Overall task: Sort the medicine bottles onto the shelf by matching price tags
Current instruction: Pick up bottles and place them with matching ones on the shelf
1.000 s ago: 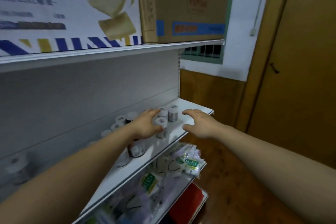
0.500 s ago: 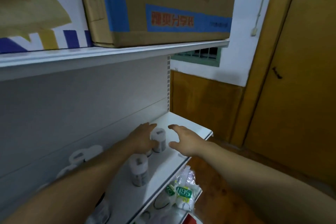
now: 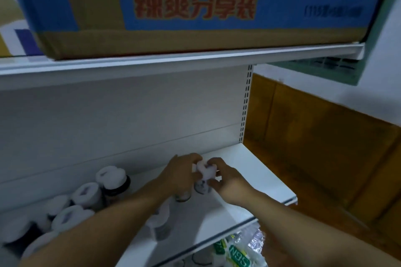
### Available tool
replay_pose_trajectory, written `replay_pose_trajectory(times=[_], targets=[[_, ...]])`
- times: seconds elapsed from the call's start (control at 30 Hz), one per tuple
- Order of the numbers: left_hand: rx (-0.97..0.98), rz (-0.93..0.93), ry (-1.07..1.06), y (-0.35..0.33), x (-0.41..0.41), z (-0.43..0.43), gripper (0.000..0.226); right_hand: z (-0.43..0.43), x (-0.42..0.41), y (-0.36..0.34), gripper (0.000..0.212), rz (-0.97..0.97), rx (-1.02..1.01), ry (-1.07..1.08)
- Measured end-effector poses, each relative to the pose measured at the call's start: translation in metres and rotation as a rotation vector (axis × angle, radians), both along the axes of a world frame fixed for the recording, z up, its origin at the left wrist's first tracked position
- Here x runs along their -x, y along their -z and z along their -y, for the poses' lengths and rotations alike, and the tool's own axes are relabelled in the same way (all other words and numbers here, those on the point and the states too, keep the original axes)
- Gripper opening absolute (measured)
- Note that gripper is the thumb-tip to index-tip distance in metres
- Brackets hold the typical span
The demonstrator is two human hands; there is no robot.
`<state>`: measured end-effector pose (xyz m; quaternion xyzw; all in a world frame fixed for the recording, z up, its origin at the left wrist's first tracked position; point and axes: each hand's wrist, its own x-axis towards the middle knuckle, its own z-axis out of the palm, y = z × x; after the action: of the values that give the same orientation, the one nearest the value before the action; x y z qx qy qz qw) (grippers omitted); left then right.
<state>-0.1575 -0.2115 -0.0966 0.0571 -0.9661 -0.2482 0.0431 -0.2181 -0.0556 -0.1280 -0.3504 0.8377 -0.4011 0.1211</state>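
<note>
**Desk:** Where is the bottle right now?

**Operator:** I'm seeing a small white-capped medicine bottle [image 3: 205,172] at about 6 o'clock in my view. It is upright and seems to be resting on the white metal shelf [image 3: 256,171], towards its bare right end. I'm guessing it is being placed apart from the others because that stretch belongs to its price group. I cannot make out the tags themselves.

**Desk:** And the hands?

**Operator:** Both are gripping it. The left hand [image 3: 180,173] is lying in from 9 o'clock with its fingers [image 3: 191,158] curled over the cap. The right hand [image 3: 227,180] is lying in from 3 o'clock, fingers bent round the cap and what looks like the thumb pressing lower on the body. Neither hand is spread. Together they are pinching the bottle, and I'm judging they are steadying it or turning its label forward.

**Desk:** Anything crowding it?

**Operator:** A second pale-labelled bottle [image 3: 183,196] is standing just under the left palm, and I cannot tell if they are touching. A huddle of white-capped bottles [image 3: 86,193] is sitting at 8 o'clock. A brown cardboard box with a blue band [image 3: 191,6] is sitting on the shelf above at 12 o'clock. Clear packets marked N95 [image 3: 236,253] are lying below at 5 o'clock.
</note>
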Motion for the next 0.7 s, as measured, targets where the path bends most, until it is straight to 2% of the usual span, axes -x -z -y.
replay_pose_trajectory(times=[0.13, 0.23, 0.3, 0.43, 0.6, 0.7], targets=[[-0.357, -0.158, -0.144, -0.029, -0.023, -0.013, 0.052, -0.013, 0.003, -0.035, 0.037, 0.051, 0.221, -0.049], [-0.637, -0.171, -0.074, -0.049, -0.052, -0.027, 0.07, -0.019, -0.011, -0.063, 0.032, 0.14, 0.383, -0.082], [-0.755, -0.217, -0.038, -0.064, -0.073, -0.037, 0.078, -0.019, -0.027, -0.08, 0.032, 0.219, 0.483, -0.118], [-0.757, -0.356, -0.056, -0.09, -0.113, -0.045, 0.08, -0.014, -0.064, -0.109, 0.032, 0.28, 0.632, -0.197], [-0.676, -0.493, -0.148, -0.109, -0.166, -0.04, 0.078, 0.005, -0.114, -0.137, 0.032, 0.232, 0.672, -0.273], [-0.649, -0.554, -0.17, -0.119, -0.197, -0.033, 0.066, 0.02, -0.14, -0.15, 0.032, 0.265, 0.72, -0.324]])
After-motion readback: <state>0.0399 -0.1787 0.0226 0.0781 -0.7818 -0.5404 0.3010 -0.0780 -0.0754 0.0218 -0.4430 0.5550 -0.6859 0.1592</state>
